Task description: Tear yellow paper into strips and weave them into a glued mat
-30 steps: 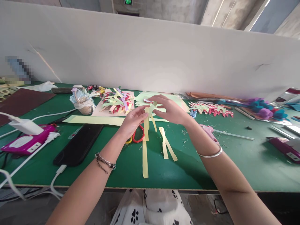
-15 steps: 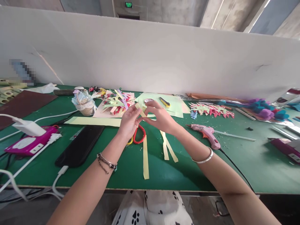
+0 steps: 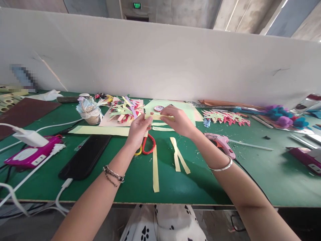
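Between my hands a pale yellow paper strip is stretched sideways above the table. My left hand pinches its left end between thumb and fingers. Farther right, my right hand has its fingers closed on the same strip. Just below my left hand lie scissors with red and yellow handles, their blades hidden. One loose yellow strip lies straight toward the front edge. To its right, two more strips cross each other near their far ends.
A pink glue gun lies to the right, partly behind my forearm. At left are a black phone and a magenta power strip with white cables. Colourful cut paper and light green sheets lie toward the back partition.
My right hand has moved slightly right, away from my left. The strip, slanted before, now runs nearly level between them. The utility knife on the green sheets is now hidden behind my right hand.
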Motion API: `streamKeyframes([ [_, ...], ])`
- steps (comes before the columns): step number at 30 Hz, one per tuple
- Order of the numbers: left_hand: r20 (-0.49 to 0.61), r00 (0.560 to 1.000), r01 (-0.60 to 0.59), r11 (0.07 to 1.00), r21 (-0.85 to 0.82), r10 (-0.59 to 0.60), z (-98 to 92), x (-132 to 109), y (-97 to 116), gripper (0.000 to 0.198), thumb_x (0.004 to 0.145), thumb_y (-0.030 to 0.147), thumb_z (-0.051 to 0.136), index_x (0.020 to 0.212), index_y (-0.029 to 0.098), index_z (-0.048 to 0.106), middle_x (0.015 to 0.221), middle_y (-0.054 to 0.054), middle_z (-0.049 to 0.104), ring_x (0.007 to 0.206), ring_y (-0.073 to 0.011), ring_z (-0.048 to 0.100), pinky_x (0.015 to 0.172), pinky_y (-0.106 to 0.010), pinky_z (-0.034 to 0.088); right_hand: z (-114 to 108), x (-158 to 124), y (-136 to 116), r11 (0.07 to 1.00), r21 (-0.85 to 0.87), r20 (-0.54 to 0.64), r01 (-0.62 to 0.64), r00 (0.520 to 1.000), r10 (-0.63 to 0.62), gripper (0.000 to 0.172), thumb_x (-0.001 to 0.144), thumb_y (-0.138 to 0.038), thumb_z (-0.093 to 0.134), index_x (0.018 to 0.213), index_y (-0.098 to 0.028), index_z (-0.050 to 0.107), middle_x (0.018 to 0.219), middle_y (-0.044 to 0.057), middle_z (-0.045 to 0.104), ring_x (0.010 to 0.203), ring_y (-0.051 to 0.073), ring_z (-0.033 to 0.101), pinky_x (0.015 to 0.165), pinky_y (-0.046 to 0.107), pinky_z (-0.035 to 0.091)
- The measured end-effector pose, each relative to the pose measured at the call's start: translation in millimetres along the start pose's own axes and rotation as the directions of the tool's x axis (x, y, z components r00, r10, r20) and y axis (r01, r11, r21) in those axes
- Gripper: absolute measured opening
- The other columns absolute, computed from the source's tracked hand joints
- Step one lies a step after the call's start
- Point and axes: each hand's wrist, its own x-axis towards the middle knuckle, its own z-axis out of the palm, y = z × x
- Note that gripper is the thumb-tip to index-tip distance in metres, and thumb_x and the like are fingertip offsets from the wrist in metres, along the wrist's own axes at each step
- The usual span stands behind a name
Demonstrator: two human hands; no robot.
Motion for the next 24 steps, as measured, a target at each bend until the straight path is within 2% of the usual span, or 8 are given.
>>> streamKeyframes([
  [5,0.004,0.998,-0.058,0.992,0.108,0.057,0.1,-1,0,0.028,0.062,0.040,0.073,0.081,0.020,0.067,0.067,0.002,0.058,0.063,-0.0090,0.050,0.060,-0.019,0.041,-13,-2,-4,0.995,-0.020,0.096,-0.103,0.990,0.104,0.014,0.080,-0.031,0.051,0.085,-0.019,0.054,0.084,0.003,0.059,0.067,0.013,0.052,0.059,0.026,0.039],
  [8,0.036,0.996,-0.088,0.978,0.187,0.083,1.0,-2,0,0.026,0.064,0.040,0.071,0.076,0.018,0.066,0.069,0.001,0.060,0.070,-0.0122,0.054,0.066,-0.021,0.042,-14,-4,-7,0.981,0.076,0.222,-0.178,0.962,0.157,0.041,0.077,-0.043,0.055,0.111,-0.021,0.045,0.088,0.003,0.061,0.063,0.012,0.054,0.056,0.026,0.040],
  [10,0.070,0.994,-0.095,0.974,0.205,0.082,1.6,-3,-1,0.025,0.065,0.040,0.071,0.076,0.018,0.067,0.071,0.000,0.061,0.073,-0.0137,0.055,0.069,-0.022,0.043,-12,-5,-10,0.973,0.116,0.284,-0.200,0.945,0.160,0.048,0.078,-0.047,0.053,0.116,-0.020,0.042,0.087,0.003,0.062,0.065,0.013,0.056,0.056,0.026,0.041],
  [13,0.098,0.991,-0.110,0.976,0.186,0.093,2.5,-4,-1,0.023,0.066,0.040,0.070,0.076,0.019,0.067,0.073,0.001,0.063,0.074,-0.0133,0.055,0.072,-0.022,0.043,-7,-5,-13,0.969,0.133,0.340,-0.210,0.928,0.154,0.033,0.083,-0.047,0.045,0.094,-0.018,0.055,0.077,0.003,0.062,0.064,0.011,0.054,0.056,0.025,0.039],
  [16,0.120,0.987,-0.123,0.976,0.177,0.102,3.1,-5,0,0.021,0.067,0.038,0.069,0.077,0.019,0.067,0.073,0.001,0.062,0.073,-0.0124,0.055,0.073,-0.022,0.043,-4,-4,-13,0.968,0.148,0.327,-0.203,0.934,0.145,0.031,0.085,-0.043,0.043,0.070,-0.018,0.055,0.067,0.001,0.060,0.058,0.009,0.050,0.052,0.023,0.037],
  [18,0.124,0.988,-0.115,0.975,0.188,0.093,3.3,-5,0,0.020,0.068,0.036,0.069,0.078,0.019,0.067,0.073,0.001,0.061,0.074,-0.0123,0.055,0.073,-0.021,0.043,-3,-4,-12,0.967,0.157,0.300,-0.200,0.943,0.146,0.029,0.084,-0.039,0.045,0.066,-0.018,0.054,0.062,-0.001,0.057,0.055,0.008,0.049,0.050,0.023,0.036],
  [22,0.021,0.997,-0.075,0.973,0.219,0.072,2.8,-4,-2,0.035,0.062,0.032,0.074,0.094,0.021,0.065,0.071,0.002,0.057,0.072,-0.0126,0.054,0.068,-0.021,0.043,-8,-3,-9,0.950,0.206,0.265,-0.235,0.948,0.177,0.027,0.083,-0.036,0.047,0.064,-0.017,0.052,0.062,-0.001,0.056,0.055,0.009,0.054,0.053,0.023,0.040],
  [24,0.018,0.997,-0.077,0.970,0.230,0.075,2.6,-4,-3,0.034,0.062,0.033,0.074,0.093,0.021,0.065,0.071,0.002,0.057,0.073,-0.0127,0.054,0.067,-0.021,0.042,-11,-3,-7,0.945,0.201,0.253,-0.258,0.946,0.205,0.027,0.082,-0.037,0.048,0.066,-0.017,0.054,0.064,0.000,0.058,0.055,0.010,0.056,0.053,0.024,0.041],
])
